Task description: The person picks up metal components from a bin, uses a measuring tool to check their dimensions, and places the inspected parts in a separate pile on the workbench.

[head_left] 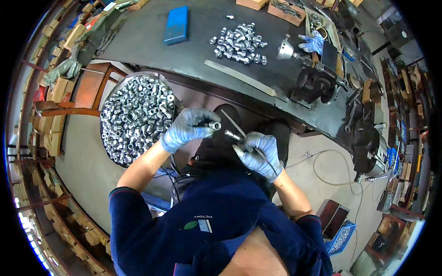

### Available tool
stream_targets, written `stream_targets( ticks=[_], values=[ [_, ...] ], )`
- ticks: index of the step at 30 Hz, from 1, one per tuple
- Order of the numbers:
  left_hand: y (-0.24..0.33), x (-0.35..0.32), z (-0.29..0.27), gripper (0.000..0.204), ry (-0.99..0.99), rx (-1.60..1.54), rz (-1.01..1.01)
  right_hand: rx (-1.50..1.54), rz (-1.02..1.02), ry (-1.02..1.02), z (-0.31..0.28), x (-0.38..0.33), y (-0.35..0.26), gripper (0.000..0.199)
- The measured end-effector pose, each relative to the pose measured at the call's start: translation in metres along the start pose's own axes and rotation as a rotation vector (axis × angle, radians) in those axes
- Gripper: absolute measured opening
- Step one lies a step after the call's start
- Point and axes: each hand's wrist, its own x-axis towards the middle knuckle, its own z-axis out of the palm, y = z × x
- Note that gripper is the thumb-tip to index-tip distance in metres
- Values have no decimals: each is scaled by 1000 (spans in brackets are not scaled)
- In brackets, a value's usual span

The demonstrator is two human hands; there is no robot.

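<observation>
My left hand (186, 129), in a grey-blue glove, pinches a small silver metal nut fitting (215, 125) between thumb and fingers. My right hand (258, 154), gloved the same, grips a thin metal tool (232, 135) with a silver tip that points at the fitting, a short gap away; a dark hose or rod runs from it through the hand. Both hands are held over my lap, just in front of the dark workbench (138, 41). A round tray (108, 138) full of the same silver fittings sits close to my left hand.
A cluster of finished silver fittings (239, 43) and a blue box (177, 25) lie on the bench. A metal strip (239, 77) lies near its edge. A bench machine with a cone chuck (286, 49), a blue glove (313, 43) and a red stool (92, 87) are nearby.
</observation>
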Motion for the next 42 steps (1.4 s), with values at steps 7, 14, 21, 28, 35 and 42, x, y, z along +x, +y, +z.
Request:
stream_targets(
  ticks=[7,14,21,28,35,42],
  values=[
    [11,7,9,31,-82,256,156,-179,-76,-41,1,4,-2,32],
    [16,9,13,31,-100,338,112,-272,-83,-45,0,4,-8,31],
    [21,8,16,28,-38,230,-99,-107,-22,48,7,-1,9,28],
    [3,16,-10,22,399,1028,249,102,-162,14,-16,2,-21,29],
    [-5,17,-7,22,445,1090,337,25,-178,-74,-11,13,-39,27],
    [-4,19,-3,20,424,1115,338,98,-136,-52,1,24,-32,26]
  ],
)
